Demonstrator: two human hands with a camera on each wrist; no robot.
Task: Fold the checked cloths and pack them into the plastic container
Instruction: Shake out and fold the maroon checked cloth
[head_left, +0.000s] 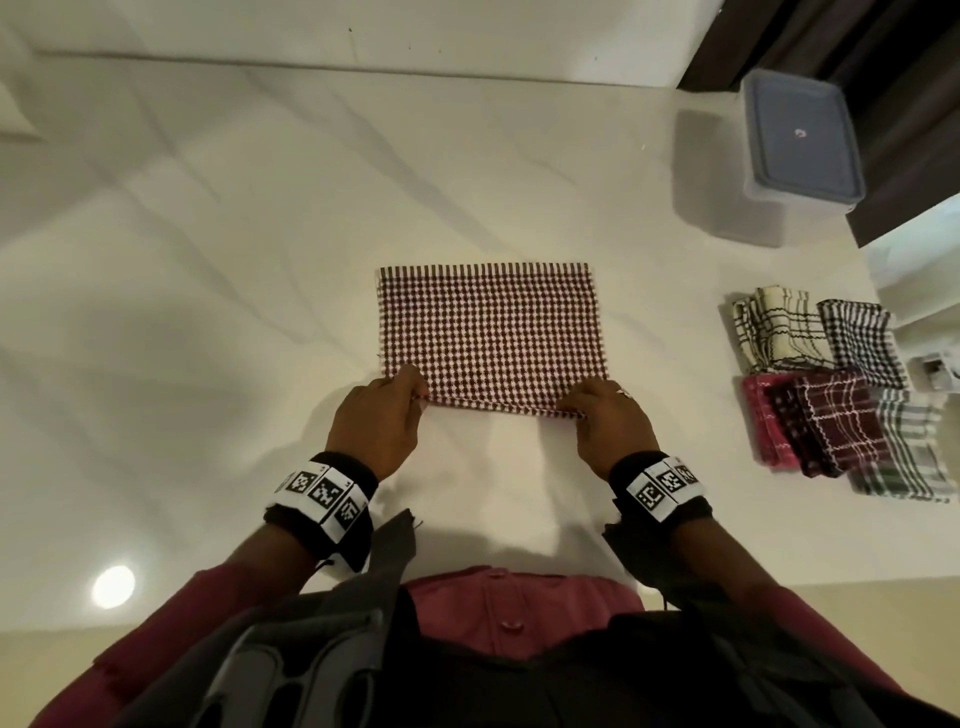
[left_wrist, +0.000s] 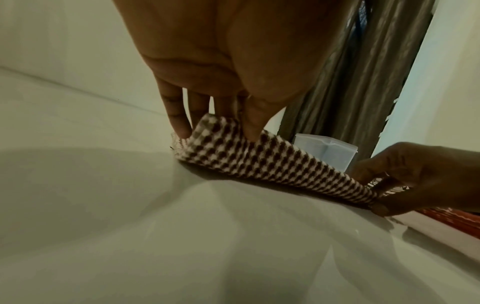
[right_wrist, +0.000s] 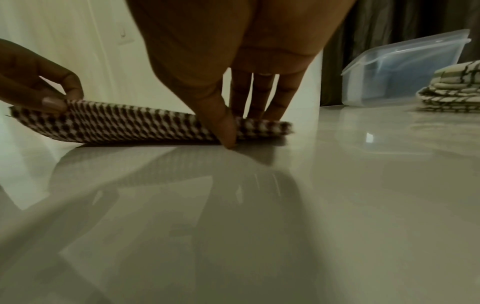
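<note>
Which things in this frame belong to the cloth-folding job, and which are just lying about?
Part of the job:
- maroon checked cloth, pinched at its near corners by the left hand and right hand
- folded checked cloths, piled at the right
- plastic container, lid on

Just there:
- white countertop
- dark curtain

Maroon-and-white houndstooth cloth (head_left: 493, 338) at centre; white marbled table (head_left: 234, 234); cream, black-checked, pink, maroon, green-plaid folded cloths (head_left: 831, 395) at 3 o'clock; bluish translucent container (head_left: 800, 140).
</note>
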